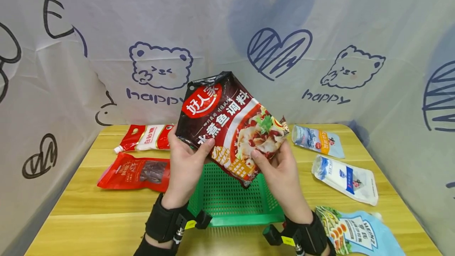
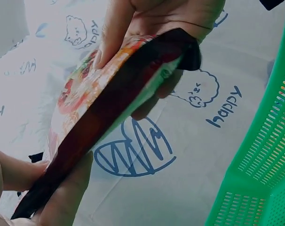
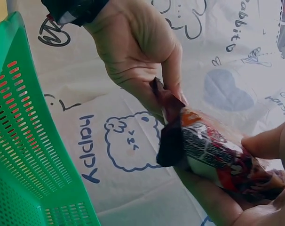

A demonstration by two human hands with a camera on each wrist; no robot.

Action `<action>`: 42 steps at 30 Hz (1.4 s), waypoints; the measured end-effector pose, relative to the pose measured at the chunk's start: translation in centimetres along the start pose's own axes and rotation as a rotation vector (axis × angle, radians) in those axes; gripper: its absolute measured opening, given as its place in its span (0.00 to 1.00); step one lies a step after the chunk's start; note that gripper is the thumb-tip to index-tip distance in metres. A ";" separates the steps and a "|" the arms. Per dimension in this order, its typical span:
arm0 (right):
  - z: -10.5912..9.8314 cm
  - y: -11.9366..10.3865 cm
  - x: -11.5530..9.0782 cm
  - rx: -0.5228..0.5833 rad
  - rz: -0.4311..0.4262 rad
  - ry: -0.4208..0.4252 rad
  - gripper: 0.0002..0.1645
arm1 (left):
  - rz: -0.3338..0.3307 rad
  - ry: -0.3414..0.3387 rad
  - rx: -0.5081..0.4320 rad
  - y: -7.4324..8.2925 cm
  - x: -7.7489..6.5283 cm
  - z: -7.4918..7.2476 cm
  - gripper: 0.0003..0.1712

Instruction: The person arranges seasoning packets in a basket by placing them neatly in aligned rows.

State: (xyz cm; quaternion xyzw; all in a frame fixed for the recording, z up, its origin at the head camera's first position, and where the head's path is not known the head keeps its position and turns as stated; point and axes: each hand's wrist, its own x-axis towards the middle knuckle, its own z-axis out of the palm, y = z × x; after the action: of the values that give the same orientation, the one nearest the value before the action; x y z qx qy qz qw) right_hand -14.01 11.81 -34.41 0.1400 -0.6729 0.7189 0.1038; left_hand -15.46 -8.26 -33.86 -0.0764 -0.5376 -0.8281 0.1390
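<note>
Seasoning packet [image 1: 227, 131], dark red and shiny, is up in the air between my two hands, tipped so its words climb to the right. My left hand [image 1: 186, 167] pinches its left edge, with my thumb on the front and my other fingers behind. My right hand [image 1: 284, 171] pinches the lower right side the same way, with that thumb lying near the food picture. Both grips are closed only as far as the packet is thick. The front has a red round badge at the top left and a bowl of food with a green leaf. Below it sits a green basket [image 1: 245, 220] full of little holes, and the packet hides its far part. The basket stands on a yellow wooden table [image 1: 81, 216]. On my left side lie a red and white bag [image 1: 151, 137] and, nearer me, a red bag [image 1: 138, 173] with a clear window showing dark bits. On my right side are a blue and orange pouch [image 1: 318, 141], then a white pouch [image 1: 346, 179], then a light blue pouch [image 1: 360, 232] closest to me. Behind everything hangs a white cloth [image 1: 220, 23] with bears and hearts drawn on it.
</note>
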 end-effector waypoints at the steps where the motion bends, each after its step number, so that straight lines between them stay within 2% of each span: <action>1: 0.0 0.0 0.0 0.006 0.010 -0.010 0.38 | 0.014 0.004 0.001 0.0 0.0 0.0 0.44; 7: -0.3 0.1 0.0 0.024 0.032 -0.044 0.39 | 0.133 0.007 0.042 0.6 0.0 -0.4 0.43; 14: -0.9 -0.3 0.4 -0.118 -0.012 0.030 0.42 | 0.217 -0.045 0.135 1.7 0.0 -1.3 0.41; 21: -1.6 -0.3 0.6 -0.144 -0.056 0.044 0.39 | 0.221 -0.113 0.274 2.4 -0.1 -2.1 0.39; 28: -1.9 -0.5 0.7 -0.159 -0.065 -0.012 0.35 | 0.243 -0.218 0.414 2.6 -0.1 -2.4 0.38; 36: -1.9 -0.2 0.5 -0.209 -0.074 -0.086 0.28 | 0.229 -0.296 0.435 2.3 -0.2 -2.3 0.39; 42: -2.0 -0.1 0.5 -0.251 -0.042 -0.090 0.24 | 0.220 -0.320 0.464 2.3 -0.1 -2.3 0.40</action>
State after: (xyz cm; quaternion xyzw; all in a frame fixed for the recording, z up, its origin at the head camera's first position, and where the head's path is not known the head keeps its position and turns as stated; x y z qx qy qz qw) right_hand -14.59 13.82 -34.27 0.1719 -0.7584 0.6199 0.1053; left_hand -14.57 -11.24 -32.89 -0.2299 -0.7160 -0.6407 0.1551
